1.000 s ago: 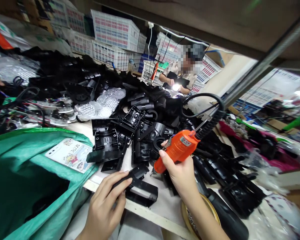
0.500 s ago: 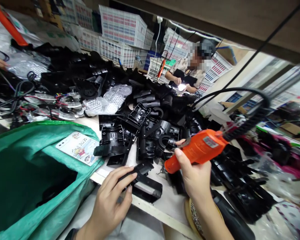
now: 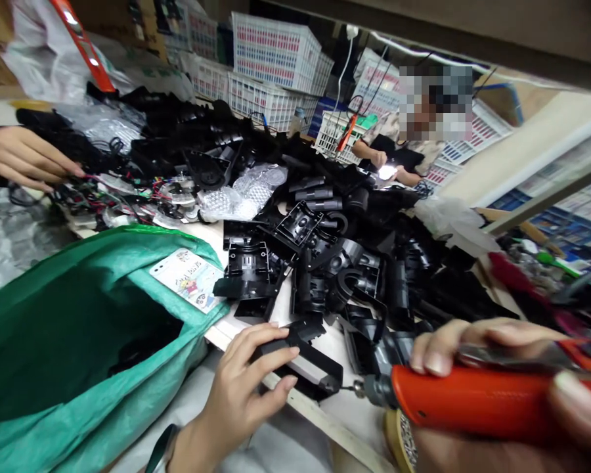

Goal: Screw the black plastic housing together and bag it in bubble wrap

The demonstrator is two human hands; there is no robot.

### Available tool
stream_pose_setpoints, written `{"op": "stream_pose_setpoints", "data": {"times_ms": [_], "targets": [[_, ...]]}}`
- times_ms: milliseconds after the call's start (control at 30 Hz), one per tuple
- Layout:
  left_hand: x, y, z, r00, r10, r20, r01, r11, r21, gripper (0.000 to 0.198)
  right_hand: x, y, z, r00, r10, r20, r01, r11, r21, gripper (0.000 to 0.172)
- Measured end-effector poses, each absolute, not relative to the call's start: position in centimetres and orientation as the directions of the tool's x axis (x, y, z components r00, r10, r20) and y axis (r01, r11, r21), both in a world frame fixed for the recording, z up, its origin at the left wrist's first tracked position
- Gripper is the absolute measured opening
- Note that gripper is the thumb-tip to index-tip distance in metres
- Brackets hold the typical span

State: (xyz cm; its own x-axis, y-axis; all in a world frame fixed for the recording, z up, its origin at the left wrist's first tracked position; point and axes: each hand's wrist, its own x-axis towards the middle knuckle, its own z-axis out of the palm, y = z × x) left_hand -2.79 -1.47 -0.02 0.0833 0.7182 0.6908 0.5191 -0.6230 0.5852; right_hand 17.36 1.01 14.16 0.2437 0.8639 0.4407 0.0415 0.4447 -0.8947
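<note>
Fingers (image 3: 270, 358) of my left hand (image 3: 236, 401) were clamped on the black plastic housing (image 3: 308, 368) at the near edge of the table (image 3: 204, 233). From the head view, my right hand (image 3: 512, 387), closed round the orange electric screwdriver (image 3: 473, 401), had swung it down from its raised tilt to near level. Its bit now touched the housing, which I judged ready for driving.

Bright, even indoor light. We note a small glaring lamp (image 3: 387, 172) at the far bench. Wide-angle bending at edges (shelf lines curve). The right hand (image 3: 502, 368), close to lens, smears with motion blur; centre stays sharp.
</note>
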Motion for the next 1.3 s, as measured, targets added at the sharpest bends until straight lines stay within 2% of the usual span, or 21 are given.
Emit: {"op": "stream_pose_setpoints", "data": {"times_ms": [100, 167, 333, 567, 867, 1000, 1300], "targets": [[-2.8, -1.6, -0.1, 0.081, 0.732, 0.677, 0.514, -0.612, 0.600, 0.022, 14.6, 1.1, 14.5, 0.275, 0.880, 0.387, -0.159, 0.439, -0.884, 0.013], [-2.8, -1.7, -0.1, 0.079, 0.736, 0.672, 0.514, -0.608, 0.605, 0.020, 13.2, 1.3, 14.7, 0.226, 0.893, 0.389, -0.195, 0.432, -0.880, 0.014], [-2.6, -1.7, 0.0, 0.064, 0.722, 0.689, 0.491, -0.624, 0.608, 0.017, 12.0, 1.7, 14.7, 0.167, 0.885, 0.434, -0.184, 0.460, -0.869, 0.016], [-2.1, -1.8, 0.1, 0.005, 0.749, 0.663, 0.447, -0.595, 0.668, 0.013, 11.6, 1.8, 14.8, 0.167, 0.899, 0.406, -0.158, 0.431, -0.889, 0.013], [-1.7, -1.8, 0.2, -0.076, 0.770, 0.634, 0.373, -0.568, 0.734, 0.010, 10.0, 1.6, 15.1, 0.262, 0.858, 0.442, -0.098, 0.479, -0.872, 0.017], [-1.7, -1.7, 0.3, -0.086, 0.779, 0.621, 0.367, -0.555, 0.746, 0.006, 9.4, 1.5, 15.1, 0.322, 0.859, 0.399, -0.141, 0.460, -0.877, 0.019], [-1.6, -1.6, 0.6, -0.079, 0.771, 0.632, 0.366, -0.567, 0.737, 0.006, 9.8, 1.4, 14.8, 0.282, 0.871, 0.402, -0.188, 0.461, -0.867, 0.014]]}}
